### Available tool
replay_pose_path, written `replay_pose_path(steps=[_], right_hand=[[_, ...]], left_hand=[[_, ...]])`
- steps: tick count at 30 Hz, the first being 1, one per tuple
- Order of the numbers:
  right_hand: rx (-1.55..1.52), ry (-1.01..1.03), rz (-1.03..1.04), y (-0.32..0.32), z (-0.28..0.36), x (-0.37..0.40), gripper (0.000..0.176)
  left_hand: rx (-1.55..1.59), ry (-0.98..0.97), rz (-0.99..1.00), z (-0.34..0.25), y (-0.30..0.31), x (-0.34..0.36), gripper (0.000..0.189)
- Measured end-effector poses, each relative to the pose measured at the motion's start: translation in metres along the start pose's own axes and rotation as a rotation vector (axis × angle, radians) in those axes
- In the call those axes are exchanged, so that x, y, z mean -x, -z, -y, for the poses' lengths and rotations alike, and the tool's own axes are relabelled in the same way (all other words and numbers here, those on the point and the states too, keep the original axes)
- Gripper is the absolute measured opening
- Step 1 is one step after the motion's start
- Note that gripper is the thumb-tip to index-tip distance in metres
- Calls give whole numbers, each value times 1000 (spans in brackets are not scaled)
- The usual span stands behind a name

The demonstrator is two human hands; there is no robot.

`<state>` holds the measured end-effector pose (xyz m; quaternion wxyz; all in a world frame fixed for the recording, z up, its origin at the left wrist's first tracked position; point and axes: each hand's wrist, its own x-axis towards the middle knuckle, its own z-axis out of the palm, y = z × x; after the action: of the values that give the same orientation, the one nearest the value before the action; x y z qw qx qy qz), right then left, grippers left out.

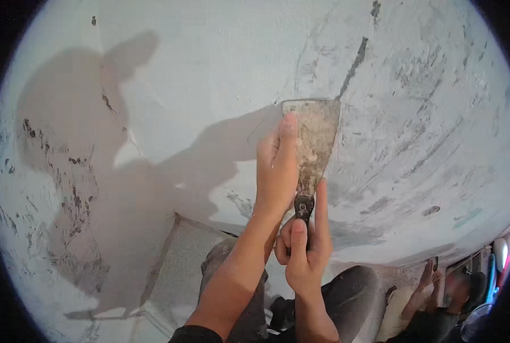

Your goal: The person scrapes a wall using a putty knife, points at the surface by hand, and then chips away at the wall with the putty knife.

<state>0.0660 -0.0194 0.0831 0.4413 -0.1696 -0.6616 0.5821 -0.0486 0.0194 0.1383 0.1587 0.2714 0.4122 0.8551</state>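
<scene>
A broad putty knife (314,137) with a stained, worn metal blade is held upright in front of the wall. My right hand (305,254) is closed around its dark handle (304,207), the index finger stretched up along the blade's lower right edge. At the blade's left side, my left hand (276,166) grips with its thumb lying on the upper left of the face; its other fingers are partly hidden. The whitish wall (403,120) is smeared with grey patches. A dark crack (353,67) runs upward from near the blade's top right corner.
Scraped, dark marks (66,188) spot the wall at left, under my shadow. A pale slab-like surface (189,268) lies below, beside my bent knees (352,291). Another person (449,311) is at lower right, hands raised, near blue and red items (495,274).
</scene>
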Motion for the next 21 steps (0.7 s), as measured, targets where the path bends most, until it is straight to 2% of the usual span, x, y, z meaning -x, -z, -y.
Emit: replay_pose_path(steps=[1, 2, 4, 6, 9, 12, 14, 16, 17, 18, 20, 21], right_hand=[[0, 11, -13, 0, -1, -2, 56], [9, 7, -12, -3, -1, -7, 56], [28, 126, -25, -10, -1, -14, 59], [33, 81, -22, -10, 3, -6, 57], [5, 41, -38, -10, 1, -6, 58], [-57, 85, -72, -21, 0, -12, 59], [-78, 80, -88, -23, 2, -7, 59], [-99, 69, -76, -22, 4, -8, 59], [-75, 157, -72, -23, 1, -13, 59], [-69, 148, -75, -22, 1, -11, 59], [-74, 99, -63, -20, 5, -10, 57], [-49, 94, -58, -17, 4, -6, 57]], left_hand=[[-66, -80, 1, 3, 2, -4, 44], [-58, -74, -3, 6, 5, -8, 44], [11, 112, 74, 2, 11, -14, 49], [14, 137, 81, 3, 14, -11, 48], [-111, -13, 81, 5, 12, -14, 48], [-151, 84, 60, -3, 12, -17, 49], [-124, 74, 132, -1, 15, -19, 49], [-195, -41, 81, -5, 8, -16, 48], [-97, -85, 44, -5, 1, -17, 50], [-94, -75, 42, -6, 4, -16, 50], [-91, 99, 119, -11, 9, -17, 55], [-228, 137, 15, -19, 6, -8, 56]])
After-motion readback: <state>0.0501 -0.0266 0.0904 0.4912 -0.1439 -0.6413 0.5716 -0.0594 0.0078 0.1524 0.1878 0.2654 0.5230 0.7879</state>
